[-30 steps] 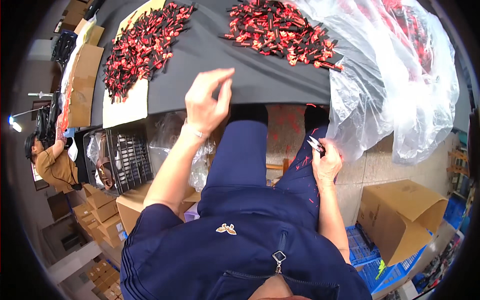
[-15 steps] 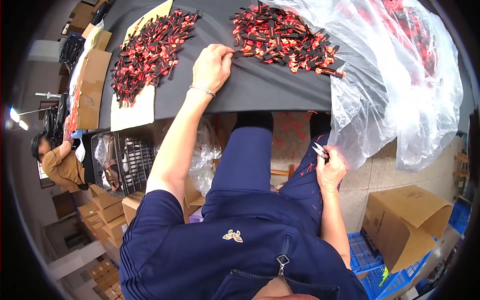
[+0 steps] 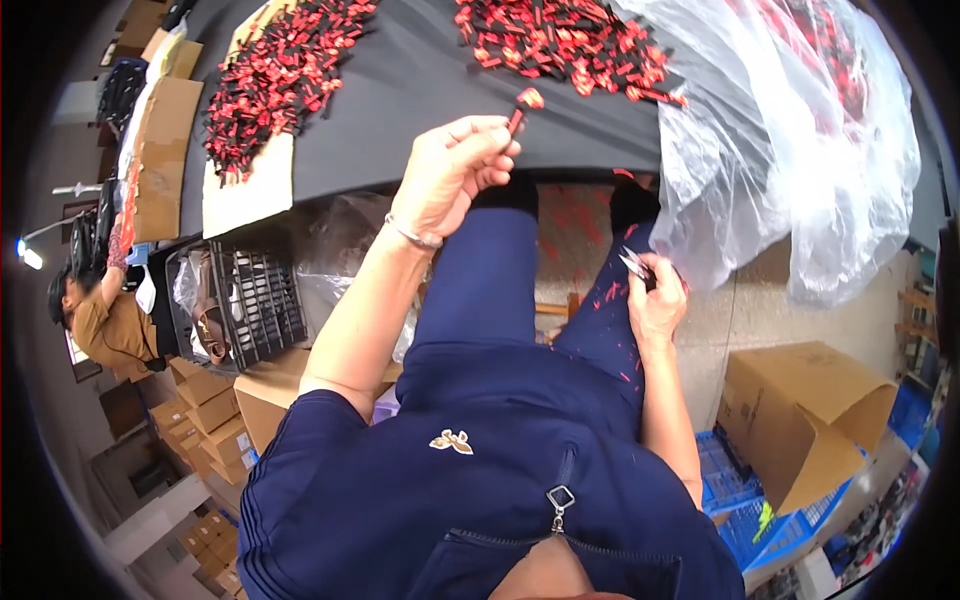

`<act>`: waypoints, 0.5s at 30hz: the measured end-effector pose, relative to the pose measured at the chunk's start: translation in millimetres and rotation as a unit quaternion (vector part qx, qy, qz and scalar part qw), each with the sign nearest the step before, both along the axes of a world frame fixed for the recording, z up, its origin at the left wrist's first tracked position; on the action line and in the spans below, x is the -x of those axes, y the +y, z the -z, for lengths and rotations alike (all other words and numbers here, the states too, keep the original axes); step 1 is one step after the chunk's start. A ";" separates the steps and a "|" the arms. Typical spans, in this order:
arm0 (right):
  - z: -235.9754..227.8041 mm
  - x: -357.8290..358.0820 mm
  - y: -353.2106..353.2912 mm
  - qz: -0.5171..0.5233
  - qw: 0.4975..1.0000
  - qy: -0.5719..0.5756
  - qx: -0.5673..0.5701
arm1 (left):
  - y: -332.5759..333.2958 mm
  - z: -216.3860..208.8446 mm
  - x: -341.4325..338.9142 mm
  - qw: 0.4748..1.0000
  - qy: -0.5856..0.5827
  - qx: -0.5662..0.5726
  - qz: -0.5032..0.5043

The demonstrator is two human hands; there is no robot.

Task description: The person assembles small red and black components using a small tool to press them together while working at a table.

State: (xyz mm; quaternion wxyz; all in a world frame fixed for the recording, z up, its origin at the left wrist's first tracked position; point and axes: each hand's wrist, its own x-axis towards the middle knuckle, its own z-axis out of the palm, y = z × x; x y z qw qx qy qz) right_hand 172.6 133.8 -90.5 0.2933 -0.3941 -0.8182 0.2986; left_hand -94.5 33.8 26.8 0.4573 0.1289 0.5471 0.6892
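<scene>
Between the thumb and fingers of my left hand (image 3: 450, 175) is a small black strip with a red-orange ornament (image 3: 530, 99) at its upper end. It is raised near the front edge of the black-covered table (image 3: 410, 85). My right hand (image 3: 657, 305) is closed around a pair of thread snips (image 3: 634, 265), blades pointing up and left, above my right thigh. A heap of similar black and red pieces (image 3: 565, 45) lies beyond my left hand. Another heap (image 3: 275, 90) lies to the left, partly on a pale yellow sheet (image 3: 250, 195).
A clear plastic bag (image 3: 800, 180) with red and black contents drapes over the table's right edge. Red scraps (image 3: 615, 290) cling to my trousers. An open cardboard box (image 3: 800, 400) stands on blue crates at right; a black basket (image 3: 260, 300) is at left. Another person (image 3: 115, 320) is farther left.
My left hand has come back from the edge of the right heap toward me, lifting one black strip with a red ornament. My right hand still holds the snips near my thigh.
</scene>
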 end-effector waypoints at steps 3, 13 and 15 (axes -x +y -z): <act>-24.4 -0.3 -17.8 0.014 0.982 0.077 0.172 | -8.1 1.0 -34.9 0.998 -0.022 0.024 0.044; -101.0 14.2 -24.0 -0.021 0.993 0.082 -0.084 | -19.4 12.9 -96.7 0.985 0.038 0.092 0.142; -100.0 10.8 -24.6 -0.033 0.992 0.061 -0.109 | -18.6 12.5 -100.5 0.984 0.045 0.093 0.145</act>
